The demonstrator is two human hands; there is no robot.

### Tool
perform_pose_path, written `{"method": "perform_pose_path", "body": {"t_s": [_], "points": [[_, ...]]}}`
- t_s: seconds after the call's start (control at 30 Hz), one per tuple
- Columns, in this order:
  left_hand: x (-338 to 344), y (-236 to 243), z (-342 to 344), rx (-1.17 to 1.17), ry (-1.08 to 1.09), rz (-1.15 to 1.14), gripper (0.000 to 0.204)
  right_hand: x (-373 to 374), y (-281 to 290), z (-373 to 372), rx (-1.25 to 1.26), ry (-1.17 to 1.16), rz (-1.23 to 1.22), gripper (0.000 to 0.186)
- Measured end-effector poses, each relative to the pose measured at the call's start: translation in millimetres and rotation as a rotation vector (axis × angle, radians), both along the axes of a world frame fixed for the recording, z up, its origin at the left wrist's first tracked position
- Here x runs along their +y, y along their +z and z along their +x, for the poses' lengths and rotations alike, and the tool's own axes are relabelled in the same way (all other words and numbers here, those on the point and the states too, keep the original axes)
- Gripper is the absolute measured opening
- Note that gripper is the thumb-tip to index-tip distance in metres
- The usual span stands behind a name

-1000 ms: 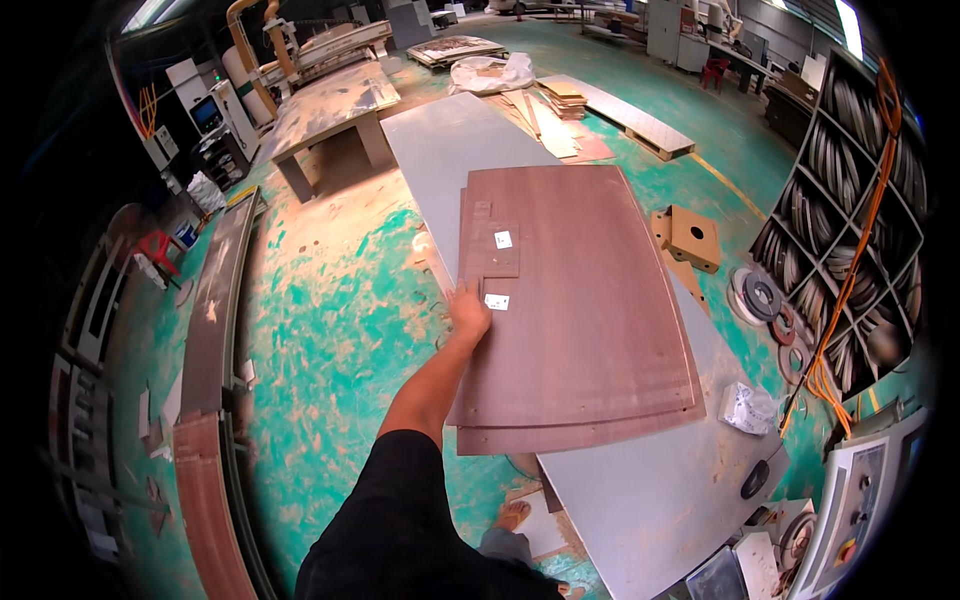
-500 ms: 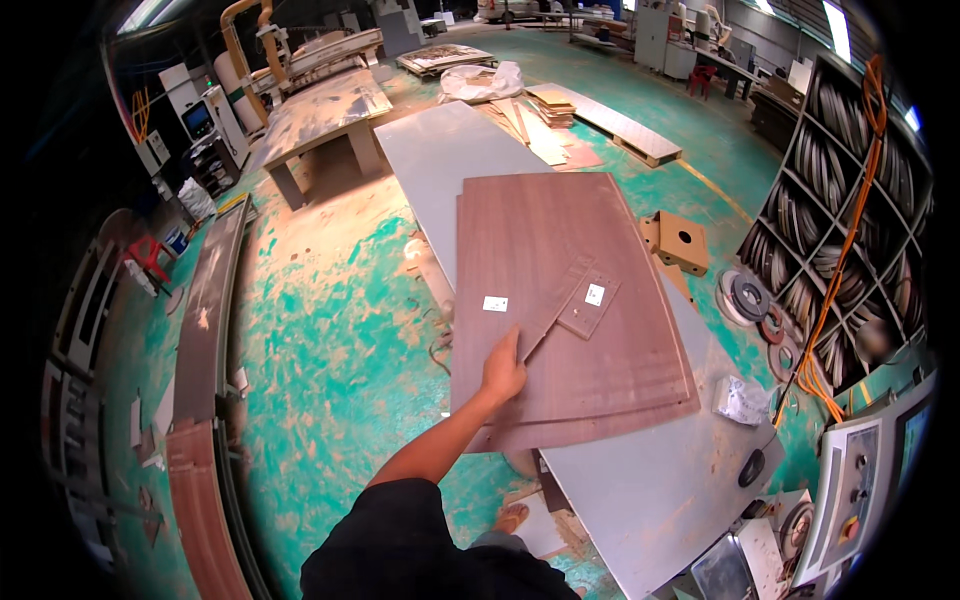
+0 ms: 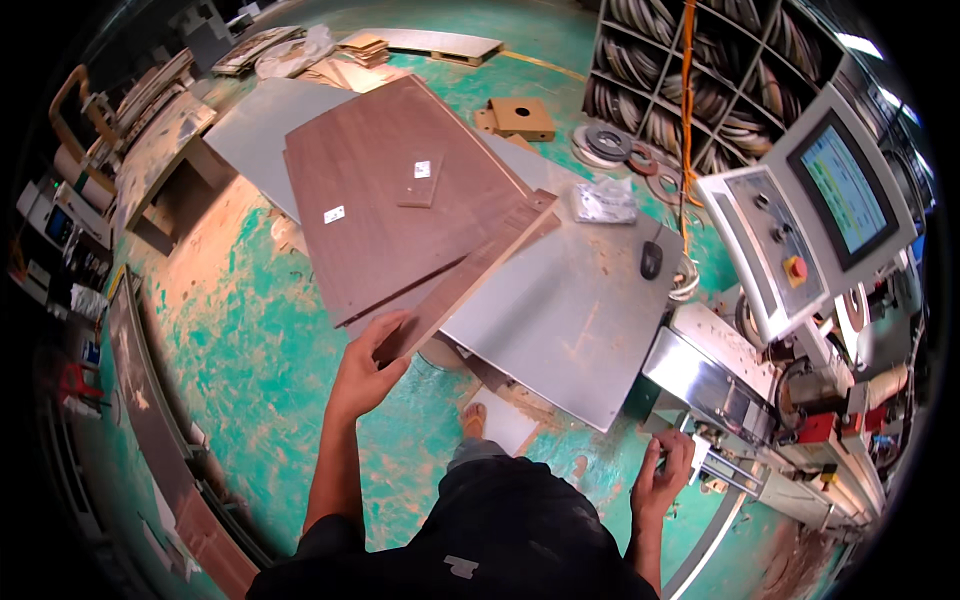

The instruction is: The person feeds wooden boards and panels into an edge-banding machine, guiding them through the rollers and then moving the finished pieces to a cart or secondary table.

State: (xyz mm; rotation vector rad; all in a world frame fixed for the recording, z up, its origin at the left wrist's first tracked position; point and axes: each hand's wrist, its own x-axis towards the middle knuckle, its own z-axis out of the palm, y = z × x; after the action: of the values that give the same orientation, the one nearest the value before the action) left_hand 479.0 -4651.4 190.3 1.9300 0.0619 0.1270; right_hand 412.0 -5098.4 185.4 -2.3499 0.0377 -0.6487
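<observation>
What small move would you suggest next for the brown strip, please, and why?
I would perhaps swing the strip right, toward the machine: the left hand grips its near end, its far end overlaps the panels in this view, and the right hand is beside the machine.

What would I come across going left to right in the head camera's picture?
Dusty table, left hand holding a narrow brown board, small labelled brown piece, cardboard box, small plastic bag, right hand, control panel with a screen.
</observation>
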Motion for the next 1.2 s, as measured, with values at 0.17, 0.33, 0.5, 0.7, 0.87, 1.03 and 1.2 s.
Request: {"method": "perform_pose_path", "body": {"t_s": [0.17,0.33,0.5,0.7,0.87,1.03,1.2], "points": [[-120.2,25.2,-21.0,0.166,-0.561,-0.090,0.066,-19.1,53.8,-13.1,-0.139,0.351,-0.315,0.044],[-250.6,71.9,-44.1,0.197,-1.105,0.322,0.068,-89.1,70.9,-51.3,0.421,0.467,-0.366,0.061],[-325.4,43.7,-57.7,-0.477,-1.112,0.672,0.087,-161.7,10.1,-119.0,0.803,0.299,0.205,0.055],[-367.4,-3.5,-65.2,0.065,-0.701,0.013,0.079,-191.1,-50.2,-169.3,0.642,-0.011,0.415,0.046],[-446.4,-27.2,-89.3,0.273,-0.933,-0.298,0.056,-203.0,-110.9,-174.1,0.286,-0.081,0.340,0.046],[-519.7,-74.9,-60.6,0.474,-0.882,-0.445,0.035,-228.2,-99.9,-157.0,0.491,-0.213,0.461,0.042],[-603.1,-124.7,-24.1,0.659,-0.798,-0.609,0.037,-263.4,-81.8,-130.2,0.585,-0.324,0.773,0.045]]}}
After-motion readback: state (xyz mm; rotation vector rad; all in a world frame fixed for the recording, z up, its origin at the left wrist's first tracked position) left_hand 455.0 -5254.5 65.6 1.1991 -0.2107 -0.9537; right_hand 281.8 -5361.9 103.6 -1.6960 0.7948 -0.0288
